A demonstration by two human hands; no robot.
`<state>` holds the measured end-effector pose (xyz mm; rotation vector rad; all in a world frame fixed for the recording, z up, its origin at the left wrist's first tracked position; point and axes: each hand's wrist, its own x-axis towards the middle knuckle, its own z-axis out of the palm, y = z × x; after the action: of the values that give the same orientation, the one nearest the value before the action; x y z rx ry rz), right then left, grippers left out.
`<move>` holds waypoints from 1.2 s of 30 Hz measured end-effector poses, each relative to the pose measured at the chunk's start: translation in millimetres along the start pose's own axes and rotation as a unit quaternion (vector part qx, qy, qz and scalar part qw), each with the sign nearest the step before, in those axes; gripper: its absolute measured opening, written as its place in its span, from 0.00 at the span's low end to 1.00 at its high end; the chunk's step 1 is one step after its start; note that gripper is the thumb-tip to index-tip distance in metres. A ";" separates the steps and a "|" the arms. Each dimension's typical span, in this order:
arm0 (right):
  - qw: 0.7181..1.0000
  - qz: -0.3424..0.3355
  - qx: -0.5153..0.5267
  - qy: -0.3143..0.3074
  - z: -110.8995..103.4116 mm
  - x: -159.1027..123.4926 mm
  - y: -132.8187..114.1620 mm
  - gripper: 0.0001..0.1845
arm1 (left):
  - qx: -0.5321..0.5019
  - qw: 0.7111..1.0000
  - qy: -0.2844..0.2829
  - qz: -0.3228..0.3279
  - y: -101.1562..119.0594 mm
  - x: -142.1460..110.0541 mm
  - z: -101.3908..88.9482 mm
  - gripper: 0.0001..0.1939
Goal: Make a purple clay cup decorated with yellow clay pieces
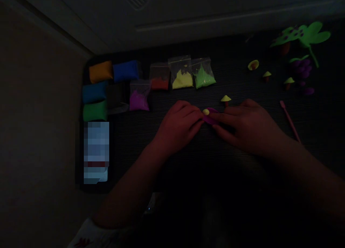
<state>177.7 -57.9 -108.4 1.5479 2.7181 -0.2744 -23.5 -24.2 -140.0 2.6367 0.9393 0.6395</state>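
Note:
In the dim head view, a flat purple clay piece (212,120) lies between my hands on the dark table, with a small yellow clay ball (206,112) on it. The bent fingers of my left hand (179,124) close on the left edge of the purple piece. From the other side, my right hand (246,127) grips it between forefinger and thumb. Those fingers cover part of the purple piece. A clay mushroom (225,99) with a yellow cap and reddish-brown stem stands just behind my right fingers.
Bags of yellow clay (182,79), green clay (204,77) and purple clay (139,101) sit behind my left hand. Several other clay packs (125,71) fill the left corner. Rightward are a pink clay tool (290,121), small mushrooms (266,75), purple grapes (301,67) and a green clay plant (309,36).

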 end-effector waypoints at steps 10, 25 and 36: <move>1.000 -0.007 -0.001 0.002 0.9 -0.8 -2.2 0.22 | 0.015 1.000 -0.001 0.007 -0.9 -0.2 0.3 0.07; 1.000 -0.015 0.012 -0.005 -0.7 -0.2 -1.3 0.21 | 0.022 1.000 0.006 0.015 -0.9 0.2 0.1 0.07; 1.000 -0.004 0.009 -0.022 -2.8 -0.1 -2.3 0.19 | 0.021 1.000 0.003 0.014 -0.6 -0.8 -0.2 0.07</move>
<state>175.9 -58.7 -105.3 1.5178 2.6959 -0.3291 -24.5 -24.2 -140.3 2.6908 0.9290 0.6420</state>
